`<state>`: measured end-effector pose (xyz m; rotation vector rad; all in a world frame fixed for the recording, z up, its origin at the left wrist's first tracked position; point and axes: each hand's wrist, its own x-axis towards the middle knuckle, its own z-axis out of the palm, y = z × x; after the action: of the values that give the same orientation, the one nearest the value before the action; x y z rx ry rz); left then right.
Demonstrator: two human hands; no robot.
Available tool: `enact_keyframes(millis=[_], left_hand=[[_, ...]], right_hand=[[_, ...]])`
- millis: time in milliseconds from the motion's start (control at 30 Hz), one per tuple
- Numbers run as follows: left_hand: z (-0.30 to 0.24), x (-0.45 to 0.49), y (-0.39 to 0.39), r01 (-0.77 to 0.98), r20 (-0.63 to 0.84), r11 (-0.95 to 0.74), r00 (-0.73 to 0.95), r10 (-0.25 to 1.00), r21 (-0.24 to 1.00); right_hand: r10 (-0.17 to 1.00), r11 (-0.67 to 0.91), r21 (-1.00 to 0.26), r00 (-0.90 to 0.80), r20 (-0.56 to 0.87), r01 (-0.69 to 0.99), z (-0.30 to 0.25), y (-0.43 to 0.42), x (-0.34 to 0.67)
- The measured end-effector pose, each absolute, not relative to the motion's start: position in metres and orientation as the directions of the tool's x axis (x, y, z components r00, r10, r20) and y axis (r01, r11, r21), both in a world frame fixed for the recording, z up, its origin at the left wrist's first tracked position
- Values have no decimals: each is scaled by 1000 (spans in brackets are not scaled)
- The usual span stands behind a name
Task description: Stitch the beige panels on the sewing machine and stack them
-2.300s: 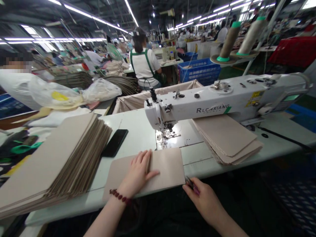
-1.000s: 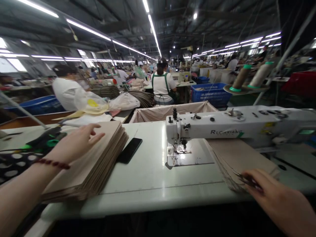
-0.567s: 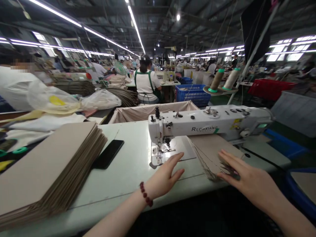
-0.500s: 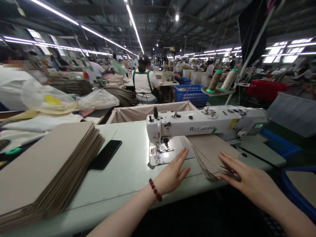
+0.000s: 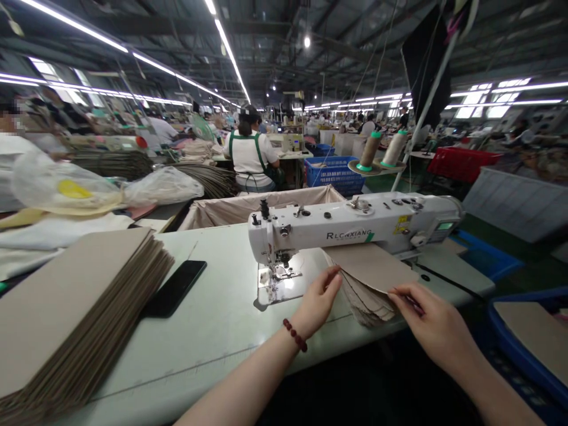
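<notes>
Factory sewing floor: industrial sewing machine (image 5: 355,220), thread cones (image 5: 370,151), blue crates (image 5: 332,176), workers (image 5: 248,160) at benches, long overhead lights (image 5: 226,53).

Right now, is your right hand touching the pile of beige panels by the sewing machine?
Touching. The head view shows the right hand with its fingertips lying on the edge of the beige panels.

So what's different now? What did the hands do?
The left hand moved right from the big stack to the pile of beige panels beside the sewing machine, and the right hand came onto that pile too. The single panel no longer lies at the table's front edge. The phone stayed put.
</notes>
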<state>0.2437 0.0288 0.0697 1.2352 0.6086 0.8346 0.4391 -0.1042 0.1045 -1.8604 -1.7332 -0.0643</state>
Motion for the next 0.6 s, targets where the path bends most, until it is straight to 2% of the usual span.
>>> enact_keyframes(millis=[67,167,267,333,400,467,533,600], left_hand=[[75,249,33,-266,-10,189,554,833,945],[82,253,39,-327,-91,321,562,822,889],[83,251,43,-332,-173,425,581,796,842],[79,244,40,-326,-228,477,577,784,816],[71,229,31,-309,-278,528,588,760,791],[60,206,15,-274,-323,589,627,709,760],[48,174,-4,-233,-350,627,663,662,744],[37,137,-20,-184,-365,602,647,669,777]], right_hand=[[894,130,-362,48,445,923,113,-108,423],[897,329,-337,-181,403,882,127,-114,393],[881,471,-439,-383,278,765,137,-111,376],[902,431,-535,-343,261,727,140,-98,379],[935,319,-538,-166,313,780,137,-78,393],[936,217,-419,-66,347,882,127,-55,410],[948,145,-266,-56,315,953,113,-36,422],[960,71,-151,-26,279,986,103,-26,425]])
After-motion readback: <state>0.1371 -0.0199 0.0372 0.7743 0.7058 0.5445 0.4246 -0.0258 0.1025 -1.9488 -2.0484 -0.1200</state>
